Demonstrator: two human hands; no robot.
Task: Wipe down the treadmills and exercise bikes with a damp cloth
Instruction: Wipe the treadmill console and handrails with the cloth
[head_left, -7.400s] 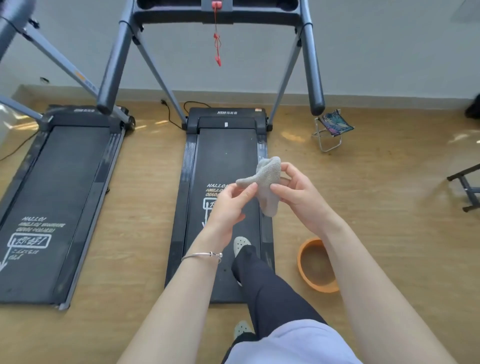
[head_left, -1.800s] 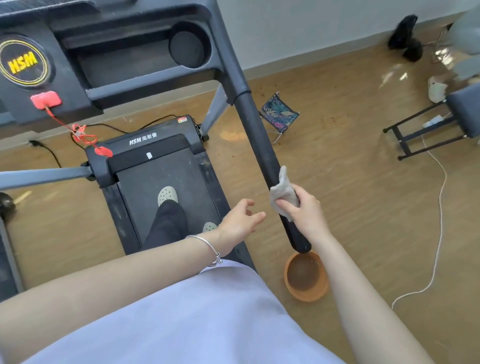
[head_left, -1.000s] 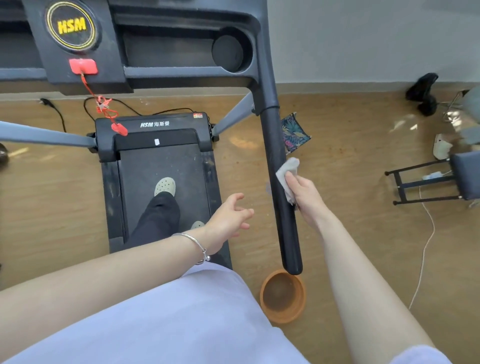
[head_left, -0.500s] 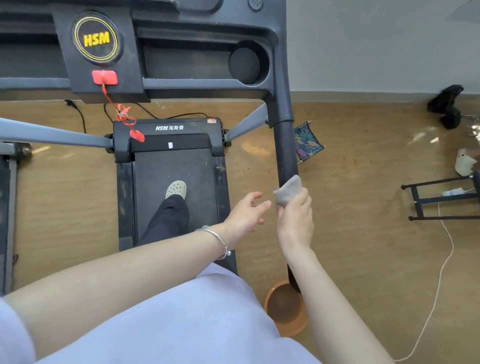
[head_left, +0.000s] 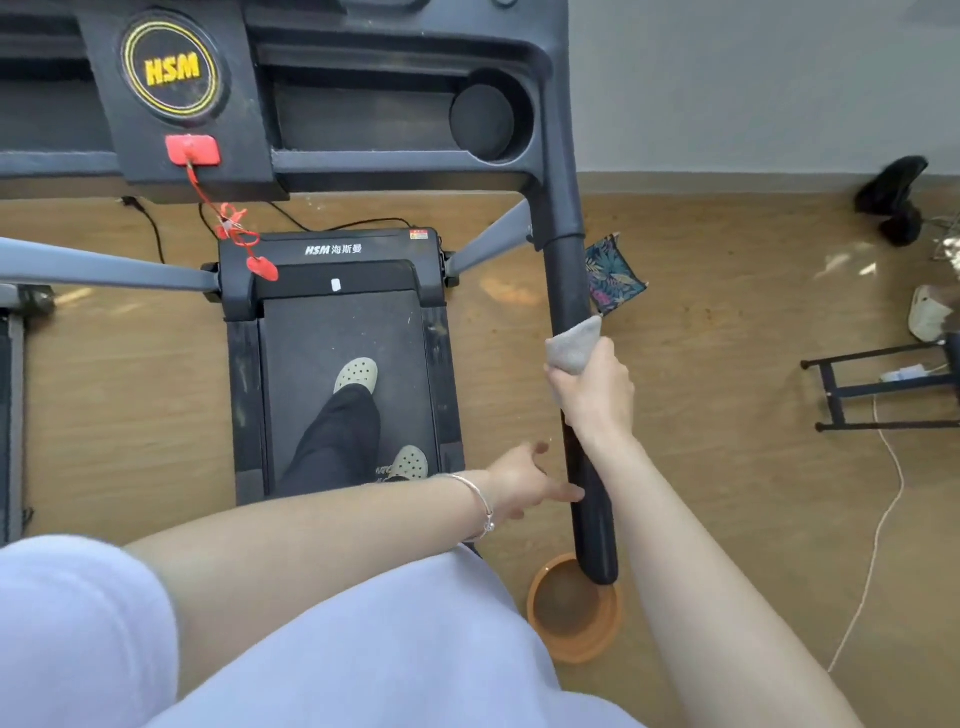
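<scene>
now mid-wipe: right hand fingers clenched on the cloth round the handrail, left hand slack beside the handrail; next, slide toward its free end

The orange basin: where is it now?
Head view, lower right: the orange basin sits on the wooden floor, right of the treadmill, below the handrail's end.

Right grip, arm extended forward, clenches the cloth; left grip reaches across, fingers loosely spread.
</scene>
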